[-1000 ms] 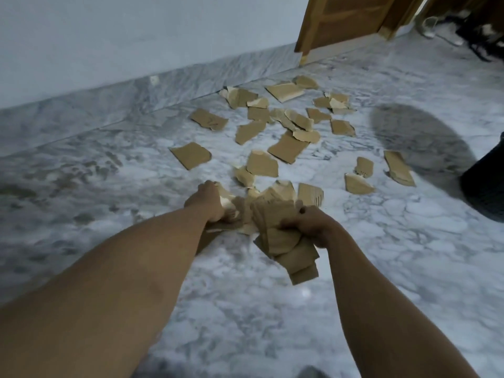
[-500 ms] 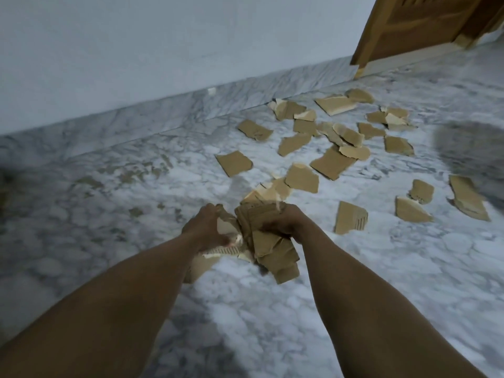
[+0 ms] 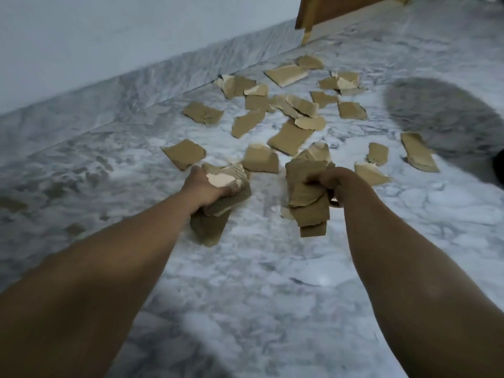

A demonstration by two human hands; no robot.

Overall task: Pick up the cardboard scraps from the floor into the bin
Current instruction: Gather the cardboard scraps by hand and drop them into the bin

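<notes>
Brown cardboard scraps lie scattered over the grey-white marble floor. Most sit in the upper middle of the frame, some overlapping, a few w/ pale torn faces up. Two bare forearms reach in from the bottom corners.

Left hand, ctr-left: grip closed tight, fingers curled round a bundle of scraps. A pale torn bit shows on top, a corrugated edge sticks out to the right, and the rest hangs below the fist.

Right hand, ctr-right: grip also closed, fingers wrapped round a thicker stack of flat pcs. Some poke up above the fist, others hang under it. The two loads are apart, w/ bare marble btw them. Can't tell whether their lowest tips touch the floor.

Loose pcs near the hands:
- A flat scrap lies just above-left of the left hand.
- A squarish piece lies btw the hands, a bit higher in frame.
- A pale-faced piece lies just right of the right hand.

A long strip lies at mid-right, at the edge of a round dark shadow. A dark object is cut off at the far right edge; can't tell what it is.

Upper left shows a plain pale wall w/ marble skirting. At top right is the bottom of a wooden door.
</notes>
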